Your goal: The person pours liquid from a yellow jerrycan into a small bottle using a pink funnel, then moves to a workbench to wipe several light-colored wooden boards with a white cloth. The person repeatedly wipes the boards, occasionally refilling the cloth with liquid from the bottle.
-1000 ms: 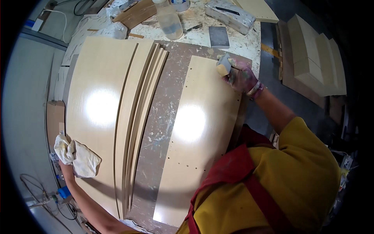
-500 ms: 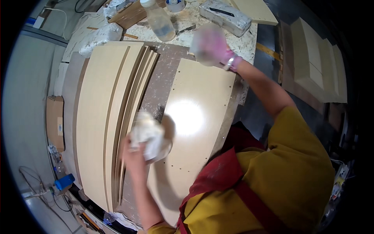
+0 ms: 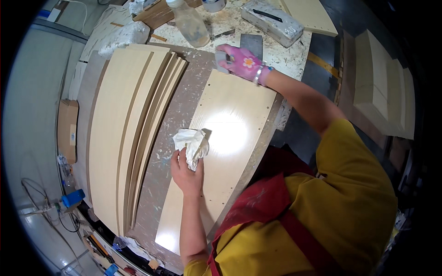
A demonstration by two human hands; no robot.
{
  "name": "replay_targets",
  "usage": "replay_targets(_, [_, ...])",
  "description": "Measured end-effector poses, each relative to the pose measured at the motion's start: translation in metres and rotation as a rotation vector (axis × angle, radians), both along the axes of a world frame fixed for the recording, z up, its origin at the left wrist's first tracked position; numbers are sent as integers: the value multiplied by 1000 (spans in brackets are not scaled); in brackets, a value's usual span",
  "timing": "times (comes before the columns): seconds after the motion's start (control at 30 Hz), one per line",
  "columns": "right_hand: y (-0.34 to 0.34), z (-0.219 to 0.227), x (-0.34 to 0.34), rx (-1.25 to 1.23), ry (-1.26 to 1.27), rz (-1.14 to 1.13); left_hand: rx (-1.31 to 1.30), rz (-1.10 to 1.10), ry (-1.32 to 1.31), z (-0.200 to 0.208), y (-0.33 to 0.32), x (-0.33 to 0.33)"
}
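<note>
A pale board (image 3: 239,103) with small holes along its edges lies flat in front of me, a bright light reflecting off it. My bare left hand (image 3: 188,177) is closed on a crumpled white cloth (image 3: 191,141) over the board's left edge. At the far end of the board, my right hand (image 3: 241,62) wears a pink glove with a flower print. Its fingers are closed around a small grey block (image 3: 221,61), whose kind I cannot make out. Just beyond this hand lies a flat dark grey piece (image 3: 252,43).
Several pale boards (image 3: 124,124) are stacked at left on the paint-flecked work surface (image 3: 177,106). Behind stand a cloudy plastic bottle (image 3: 189,25), a roll of tape (image 3: 213,4) and a wrapped package (image 3: 271,23) with a black cutter on top. More boards (image 3: 382,87) are stacked at right.
My left hand has moved right with the cloth, toward the board. My right hand has shifted slightly left and toward me, uncovering the dark grey piece. The view has also shifted slightly.
</note>
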State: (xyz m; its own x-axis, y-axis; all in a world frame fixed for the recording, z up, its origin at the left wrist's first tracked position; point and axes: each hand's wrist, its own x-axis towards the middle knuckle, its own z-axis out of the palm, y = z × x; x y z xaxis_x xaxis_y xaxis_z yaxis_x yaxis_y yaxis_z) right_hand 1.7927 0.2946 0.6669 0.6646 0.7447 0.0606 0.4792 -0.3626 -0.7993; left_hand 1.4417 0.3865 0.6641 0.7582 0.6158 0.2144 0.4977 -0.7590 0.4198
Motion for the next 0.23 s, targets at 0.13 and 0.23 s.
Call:
replay_targets(0.13, [-17, 4, 4, 27, -18, -7, 14, 13, -4, -2, -3, 2])
replay_targets(0.23, [-11, 17, 4, -2, 65, -13, 10, 18, -3, -3, -2, 3])
